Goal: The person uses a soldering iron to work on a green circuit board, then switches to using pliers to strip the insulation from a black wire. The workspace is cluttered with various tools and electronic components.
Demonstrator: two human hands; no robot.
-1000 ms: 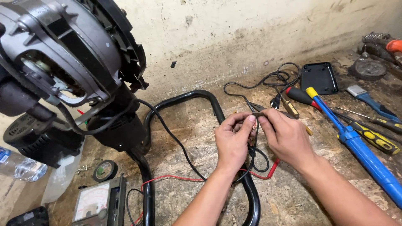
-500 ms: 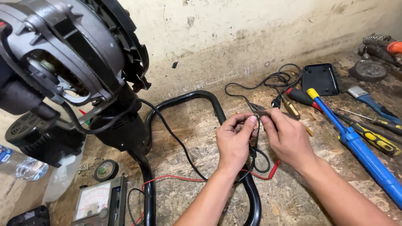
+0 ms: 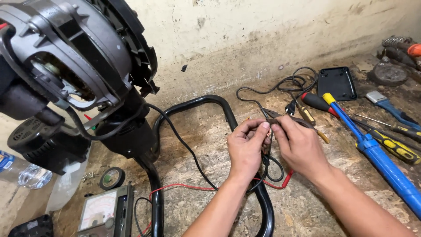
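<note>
Both hands met over the worn bench (image 3: 210,131), fingertips together above the black tubular fan base (image 3: 228,114). The left hand (image 3: 245,147) and the right hand (image 3: 298,147) each had a grip pressed together, pinching the end of a thin black wire (image 3: 274,164) between thumb and forefinger; the bare tip itself was too small to make out. The wire hung below the hands in a loop, lying across the tube, with a red lead (image 3: 184,188) running beneath it toward an analog multimeter (image 3: 103,213) at the near edge. To the left stood the stripped fan motor head (image 3: 66,61), a roll of black tape (image 3: 112,177) near its foot. To the right lay a blue soldering iron (image 3: 377,153), screwdrivers (image 3: 394,142) and a black plastic cover (image 3: 337,83).
</note>
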